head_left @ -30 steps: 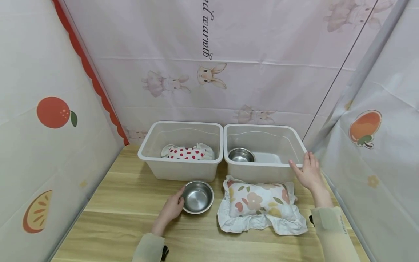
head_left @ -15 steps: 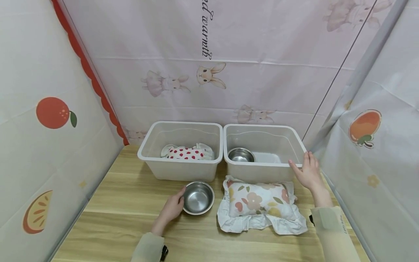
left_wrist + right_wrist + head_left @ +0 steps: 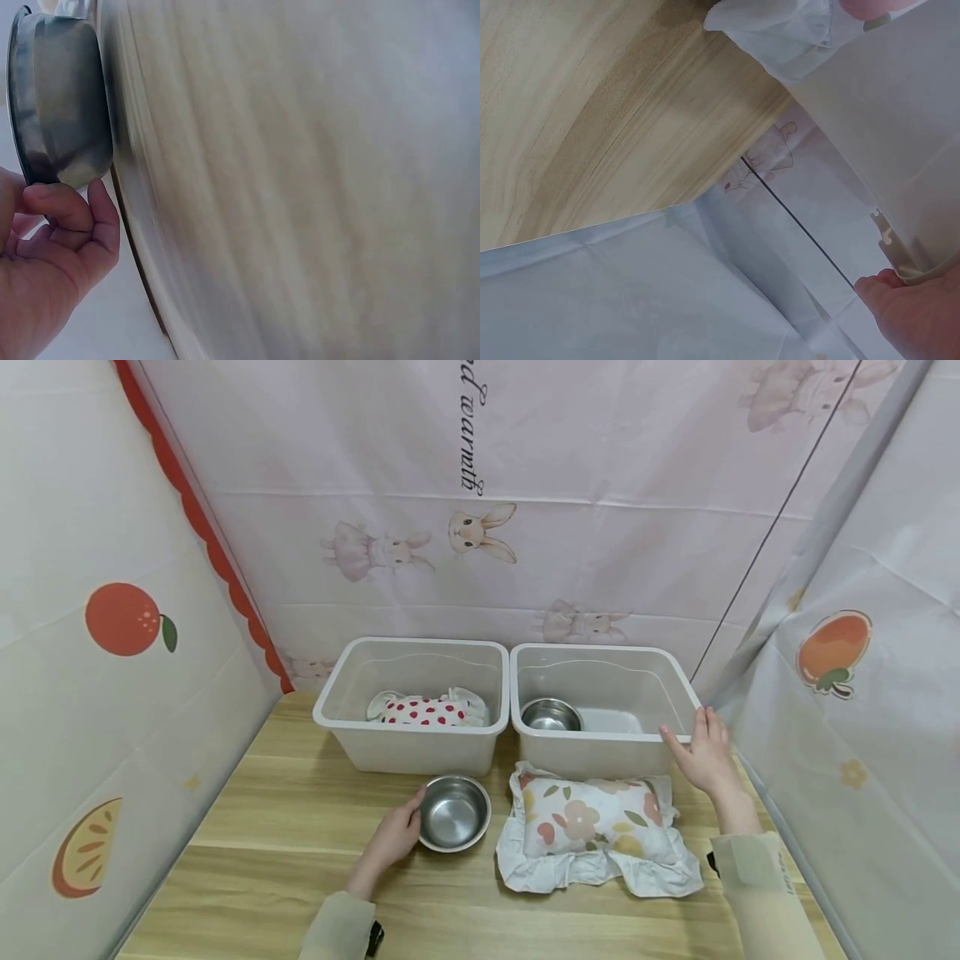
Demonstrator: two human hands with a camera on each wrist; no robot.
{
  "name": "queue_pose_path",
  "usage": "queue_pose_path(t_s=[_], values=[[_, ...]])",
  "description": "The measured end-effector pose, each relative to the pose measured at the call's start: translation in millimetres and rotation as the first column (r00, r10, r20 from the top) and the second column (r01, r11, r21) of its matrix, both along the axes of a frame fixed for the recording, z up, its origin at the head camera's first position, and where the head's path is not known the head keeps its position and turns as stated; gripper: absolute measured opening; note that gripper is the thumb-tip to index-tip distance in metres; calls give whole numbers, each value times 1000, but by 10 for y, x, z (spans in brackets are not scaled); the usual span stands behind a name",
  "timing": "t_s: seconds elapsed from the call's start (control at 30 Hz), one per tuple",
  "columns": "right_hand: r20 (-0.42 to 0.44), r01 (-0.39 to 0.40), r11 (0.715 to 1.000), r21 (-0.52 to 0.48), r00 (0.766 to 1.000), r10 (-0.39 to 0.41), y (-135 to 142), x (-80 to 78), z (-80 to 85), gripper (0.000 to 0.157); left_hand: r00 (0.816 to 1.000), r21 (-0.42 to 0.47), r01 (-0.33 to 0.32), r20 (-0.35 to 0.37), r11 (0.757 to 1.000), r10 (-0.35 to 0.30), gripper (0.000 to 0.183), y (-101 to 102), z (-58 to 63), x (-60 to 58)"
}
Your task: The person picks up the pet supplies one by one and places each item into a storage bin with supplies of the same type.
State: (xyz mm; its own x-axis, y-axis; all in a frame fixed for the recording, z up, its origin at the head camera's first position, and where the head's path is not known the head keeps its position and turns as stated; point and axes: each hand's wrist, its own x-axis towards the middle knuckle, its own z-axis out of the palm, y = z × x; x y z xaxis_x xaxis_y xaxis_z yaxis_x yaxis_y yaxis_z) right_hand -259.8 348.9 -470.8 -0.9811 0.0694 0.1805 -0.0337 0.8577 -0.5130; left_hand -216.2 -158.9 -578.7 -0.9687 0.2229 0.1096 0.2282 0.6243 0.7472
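Note:
My left hand [image 3: 394,835] holds a round stainless steel bowl [image 3: 454,814] by its left rim, with fingers and thumb at the edge. In the left wrist view the bowl [image 3: 69,97] appears side-on, fingers curled against it. My right hand [image 3: 707,758] grips the front right corner of the right plastic bin [image 3: 592,753]; the thumb lies on the front rim, fingers over the right side. The right wrist view shows part of that hand [image 3: 919,311] at the bin rim. A floral pillow with a ruffled edge [image 3: 592,822] lies before the bin.
The left bin [image 3: 420,752] stands beside the right one and contains a small pillow with red dots [image 3: 427,710]. Inside the right bin is another steel bowl [image 3: 551,714]. Printed fabric [image 3: 390,468] surrounds the wooden table [image 3: 262,877] on three sides.
The bowl at my left hand has shifted very slightly to the right and toward me. My right hand keeps its place on the bin corner.

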Motion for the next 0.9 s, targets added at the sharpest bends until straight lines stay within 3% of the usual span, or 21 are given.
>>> queue_pose_path(t_s=[0.63, 0.9], values=[[19, -6, 1000, 3, 1000, 5, -4, -8, 16, 93, 1000, -5, -17, -23, 1000, 17, 49, 22, 68, -18], [13, -11, 1000, -5, 1000, 11, 13, -8, 8, 94, 1000, 14, 8, -27, 1000, -7, 49, 67, 179, -30]])
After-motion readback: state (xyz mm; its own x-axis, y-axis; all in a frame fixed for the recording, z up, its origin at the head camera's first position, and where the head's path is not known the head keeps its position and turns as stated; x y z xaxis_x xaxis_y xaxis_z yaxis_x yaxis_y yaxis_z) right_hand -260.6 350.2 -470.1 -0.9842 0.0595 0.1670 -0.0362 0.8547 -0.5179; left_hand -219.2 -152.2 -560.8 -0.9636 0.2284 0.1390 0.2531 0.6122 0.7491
